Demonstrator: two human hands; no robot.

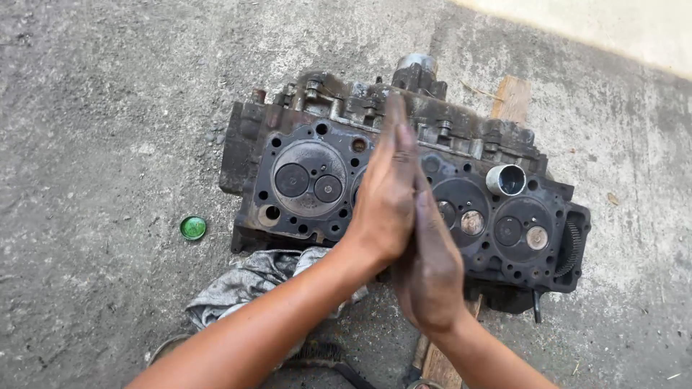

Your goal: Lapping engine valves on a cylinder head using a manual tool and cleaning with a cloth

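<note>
No packages, labels, signs or screens are in view anywhere around the hands.
</note>
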